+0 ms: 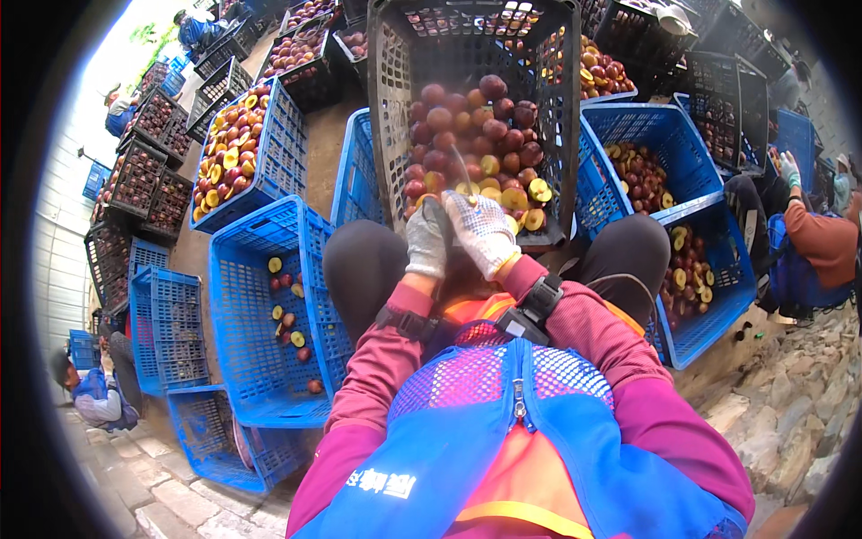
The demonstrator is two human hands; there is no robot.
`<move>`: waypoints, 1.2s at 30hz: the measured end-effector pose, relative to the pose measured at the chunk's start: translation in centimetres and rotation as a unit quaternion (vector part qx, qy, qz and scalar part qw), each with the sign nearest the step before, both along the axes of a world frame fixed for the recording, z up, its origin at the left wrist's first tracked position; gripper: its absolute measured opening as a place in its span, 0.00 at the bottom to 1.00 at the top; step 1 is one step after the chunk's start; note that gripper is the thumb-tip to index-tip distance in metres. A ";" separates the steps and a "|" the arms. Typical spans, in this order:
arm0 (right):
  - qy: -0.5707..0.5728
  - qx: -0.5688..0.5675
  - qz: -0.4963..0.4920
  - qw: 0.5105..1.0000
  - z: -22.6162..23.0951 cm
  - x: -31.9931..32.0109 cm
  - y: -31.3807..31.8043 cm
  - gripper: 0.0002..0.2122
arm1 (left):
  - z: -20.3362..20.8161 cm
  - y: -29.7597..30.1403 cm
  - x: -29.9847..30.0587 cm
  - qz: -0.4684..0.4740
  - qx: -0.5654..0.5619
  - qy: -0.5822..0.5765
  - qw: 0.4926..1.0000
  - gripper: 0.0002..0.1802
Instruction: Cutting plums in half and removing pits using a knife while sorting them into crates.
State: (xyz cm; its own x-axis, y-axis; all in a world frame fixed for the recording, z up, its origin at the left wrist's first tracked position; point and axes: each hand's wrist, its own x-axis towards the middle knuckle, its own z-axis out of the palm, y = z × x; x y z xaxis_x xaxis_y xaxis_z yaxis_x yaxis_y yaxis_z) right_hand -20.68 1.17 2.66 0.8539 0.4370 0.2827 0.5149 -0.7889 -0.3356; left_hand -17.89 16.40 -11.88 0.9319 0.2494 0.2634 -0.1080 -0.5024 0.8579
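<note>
Both my hands are gloved and close together at the near end of a black crate (pixel 564 108) tilted toward me between my knees. Whole dark red plums (pixel 444 139) fill its lower part, and cut plum halves with yellow flesh (pixel 533 218) lie nearest my right hand. My right hand (pixel 483 232), in a whitish glove, is closed around a thin knife (pixel 461 167) whose blade points up over the fruit. My left hand (pixel 428 239), in a grey-white glove, is closed right beside it; what its fingers hold is hidden.
Left of me stands a blue crate (pixel 269 377) with a few plum halves, and beyond it a fuller blue crate (pixel 292 135). To the right, blue crates (pixel 642 117) hold more halves. Black crates of plums (pixel 135 180) line the left. Another person (pixel 822 234) sits at right.
</note>
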 end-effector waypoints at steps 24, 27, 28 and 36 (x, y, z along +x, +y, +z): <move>0.455 0.455 -0.097 0.759 -0.9 1.5 -6.0 0.32 | 19.9 4.3 -7.9 -0.180 -0.565 0.060 0.803 0.07; 0.377 0.377 -0.057 0.844 -2.3 3.6 -8.5 0.28 | 21.3 8.1 -8.0 0.002 -0.437 0.041 0.898 0.31; 0.372 0.373 -0.044 0.849 -2.7 4.0 -9.4 0.27 | 21.1 10.3 -7.6 0.039 -0.432 0.039 0.900 0.41; 0.473 0.594 -0.129 0.638 -4.4 4.2 -11.3 0.16 | 21.2 6.7 -2.3 0.025 -0.367 0.027 0.929 0.34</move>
